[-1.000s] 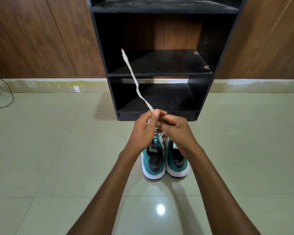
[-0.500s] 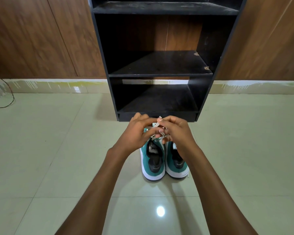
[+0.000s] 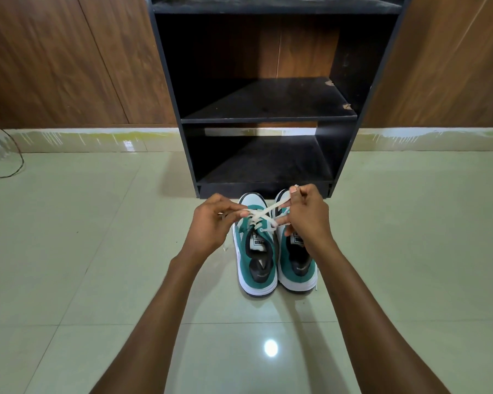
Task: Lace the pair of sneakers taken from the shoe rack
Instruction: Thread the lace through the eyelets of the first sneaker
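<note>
Left hand (image 3: 211, 223) and right hand (image 3: 306, 213) each pinch a lace (image 3: 264, 216) end, crossed over the left sneaker (image 3: 255, 251). Pull both evenly, keep lace flat at the top eyelets.

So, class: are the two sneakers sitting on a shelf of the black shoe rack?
No, both sneakers stand side by side on the tiled floor in front of the shoe rack, whose visible shelves hold nothing.

hands (image 3: 214, 223) apart, lace (image 3: 264, 216) drawn crosswise
</note>
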